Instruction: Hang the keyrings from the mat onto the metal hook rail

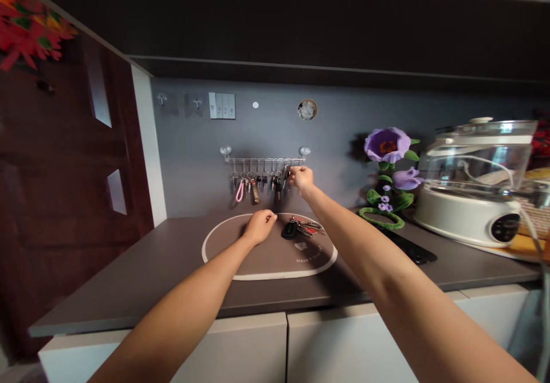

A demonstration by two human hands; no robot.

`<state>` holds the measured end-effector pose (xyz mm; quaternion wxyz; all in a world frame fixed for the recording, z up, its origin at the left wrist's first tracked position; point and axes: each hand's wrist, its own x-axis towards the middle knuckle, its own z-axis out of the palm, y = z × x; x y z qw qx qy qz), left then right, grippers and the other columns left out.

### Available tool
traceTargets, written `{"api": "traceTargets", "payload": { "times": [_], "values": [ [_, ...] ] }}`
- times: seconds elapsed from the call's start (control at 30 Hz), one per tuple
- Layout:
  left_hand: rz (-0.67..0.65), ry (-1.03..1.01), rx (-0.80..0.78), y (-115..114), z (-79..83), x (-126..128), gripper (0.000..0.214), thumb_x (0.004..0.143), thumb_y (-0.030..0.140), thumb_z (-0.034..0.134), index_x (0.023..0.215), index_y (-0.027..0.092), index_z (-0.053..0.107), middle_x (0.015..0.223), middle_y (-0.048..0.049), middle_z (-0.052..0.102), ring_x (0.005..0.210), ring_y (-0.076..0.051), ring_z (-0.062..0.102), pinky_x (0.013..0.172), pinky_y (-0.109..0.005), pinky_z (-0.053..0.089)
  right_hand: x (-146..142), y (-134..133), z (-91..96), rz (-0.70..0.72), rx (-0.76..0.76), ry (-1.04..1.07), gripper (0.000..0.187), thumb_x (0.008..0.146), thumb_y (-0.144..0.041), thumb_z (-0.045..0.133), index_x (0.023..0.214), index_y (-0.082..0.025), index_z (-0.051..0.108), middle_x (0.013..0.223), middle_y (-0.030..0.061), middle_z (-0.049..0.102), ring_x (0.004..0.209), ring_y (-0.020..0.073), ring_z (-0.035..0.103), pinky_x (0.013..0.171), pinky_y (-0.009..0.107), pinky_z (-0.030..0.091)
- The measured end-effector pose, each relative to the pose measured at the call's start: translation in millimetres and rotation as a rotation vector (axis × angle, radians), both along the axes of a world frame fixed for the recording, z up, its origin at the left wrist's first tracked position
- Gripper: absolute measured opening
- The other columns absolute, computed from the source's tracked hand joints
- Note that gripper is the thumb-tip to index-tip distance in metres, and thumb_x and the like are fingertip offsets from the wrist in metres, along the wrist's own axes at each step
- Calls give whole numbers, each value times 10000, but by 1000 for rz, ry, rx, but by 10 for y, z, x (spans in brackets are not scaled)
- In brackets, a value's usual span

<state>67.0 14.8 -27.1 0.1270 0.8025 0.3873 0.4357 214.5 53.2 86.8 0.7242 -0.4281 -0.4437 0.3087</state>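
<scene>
Standing at the far left is a dark red door (pixel 64 160), with red flowers (pixel 34 22) showing high against it. Next comes the grey wall (pixel 184 148), carrying two clear hooks (pixel 162 100), a switch (pixel 222 106), a white dot (pixel 255 105) and a round hole (pixel 307 109), all above the rack (pixel 266 160). That rack has a suction cup at each end and is crowded with hanging keys, a pink loop (pixel 240 190) among them. A pale-edged mat (pixel 275 277) lies on the counter (pixel 141 263) below, its front left partly hidden by the left forearm (pixel 180 297). Farther right, a purple flower (pixel 387 144) stands well apart from both hands, with a black phone (pixel 412 248) lying near its base. At the far right sits a steamer (pixel 464 214). Over everything runs a dark shelf (pixel 301 28).

The left hand (pixel 259 227) is low at the mat; I can't tell whether it touches. Its fingers are curled closed, and what they may hold is hidden. Just to their right, apart from them, the key bunch (pixel 303 228) lies on the mat, its black fob (pixel 290 229) toward that hand. The right hand (pixel 302 180) is raised above the bunch, at the rack's right end. Its thumb and fingers bend together, with the last keys (pixel 286 174) right at the tips; from where I stand, I can't tell whether they grip them.
</scene>
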Motion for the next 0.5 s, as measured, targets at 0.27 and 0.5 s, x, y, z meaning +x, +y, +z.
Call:
{"api": "traceTargets", "payload": {
  "times": [0.27,0.5],
  "values": [
    [-6,-5,-20,-18,6,10,231,790,262,441,735,136,628,596,-26,598,618,-137,552,603,-237,405,-48,83,-12,-57,-42,48,69,677,-112,507,622,-153,496,451,-36,441,422,65,425,431,199,419],
    [-4,-2,-24,-14,6,8,228,785,260,448,719,138,629,586,-23,596,620,-137,550,621,-240,407,-17,105,-62,-34,-53,64,82,686,-105,486,624,-155,504,448,-39,440,422,69,421,461,219,436]
  ]
}}
